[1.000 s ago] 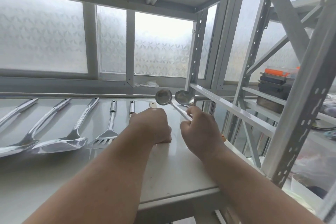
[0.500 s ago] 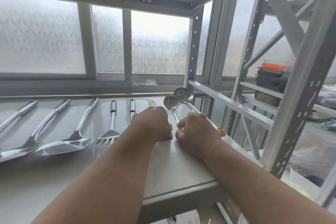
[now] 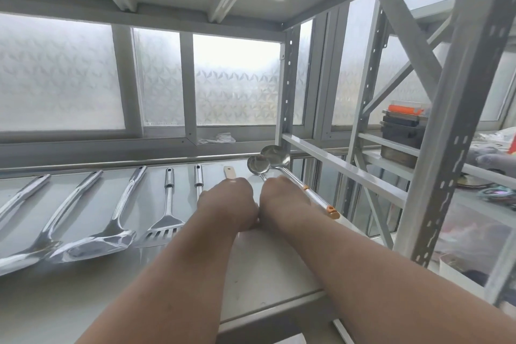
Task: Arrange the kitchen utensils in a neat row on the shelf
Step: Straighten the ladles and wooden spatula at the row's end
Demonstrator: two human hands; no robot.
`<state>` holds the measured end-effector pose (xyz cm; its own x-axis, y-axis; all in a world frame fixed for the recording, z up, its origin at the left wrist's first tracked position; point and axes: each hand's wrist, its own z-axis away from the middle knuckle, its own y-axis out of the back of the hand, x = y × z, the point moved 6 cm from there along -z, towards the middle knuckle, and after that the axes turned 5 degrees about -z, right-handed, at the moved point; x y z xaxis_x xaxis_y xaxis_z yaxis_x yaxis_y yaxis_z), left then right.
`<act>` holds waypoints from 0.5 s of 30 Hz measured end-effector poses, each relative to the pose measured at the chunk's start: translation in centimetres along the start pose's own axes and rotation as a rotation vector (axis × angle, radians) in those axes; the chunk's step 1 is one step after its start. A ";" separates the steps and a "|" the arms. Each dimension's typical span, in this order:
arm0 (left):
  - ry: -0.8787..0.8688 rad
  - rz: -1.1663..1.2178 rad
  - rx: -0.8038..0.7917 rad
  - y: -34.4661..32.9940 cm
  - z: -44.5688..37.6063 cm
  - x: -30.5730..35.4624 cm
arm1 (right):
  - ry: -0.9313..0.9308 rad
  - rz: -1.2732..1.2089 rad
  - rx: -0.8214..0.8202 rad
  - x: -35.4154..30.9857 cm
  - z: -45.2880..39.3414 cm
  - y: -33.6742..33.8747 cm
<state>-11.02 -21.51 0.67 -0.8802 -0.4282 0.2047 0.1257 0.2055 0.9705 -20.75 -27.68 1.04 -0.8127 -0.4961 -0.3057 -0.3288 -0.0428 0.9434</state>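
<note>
Both hands are down on the white metal shelf [image 3: 265,268], knuckles side by side and almost touching. The left hand [image 3: 226,204] is curled over the utensil with the pale wooden handle [image 3: 230,172], whose tip pokes out past the fingers, though how it actually holds it is hidden. The right hand [image 3: 282,204] is closed around the thin stem of the small steel ladle [image 3: 258,164], bowl pointing toward the window. Just right of that lies the bigger steel ladle with orange trim on its handle [image 3: 275,155], bowl touching or overlapping the small one, handle running diagonally to the shelf's right edge. To the left it's already a row: a slotted steel turner [image 3: 164,227], a steel handle [image 3: 198,179] partly behind the left hand, a solid shiny spatula [image 3: 97,243], and two more steel spoons or turners [image 3: 30,251] at the far left. A stack of dark containers with an orange lid [image 3: 402,131] sits on the next rack over.
</note>
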 end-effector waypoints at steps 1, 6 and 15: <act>0.006 0.002 0.004 -0.1 -0.1 -0.2 | -0.004 -0.010 0.018 0.0 -0.1 -0.3; 0.006 0.006 0.015 -0.7 -0.9 -0.3 | -0.005 -0.012 0.106 0.9 -0.2 -0.6; -0.005 0.024 -0.001 -0.9 -1.1 -0.3 | -0.081 -0.066 0.178 1.8 -0.5 -0.2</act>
<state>-10.36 -22.50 -0.17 -0.8794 -0.4183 0.2274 0.1475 0.2147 0.9655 -21.87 -28.97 0.33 -0.8202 -0.4260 -0.3818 -0.4563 0.0847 0.8858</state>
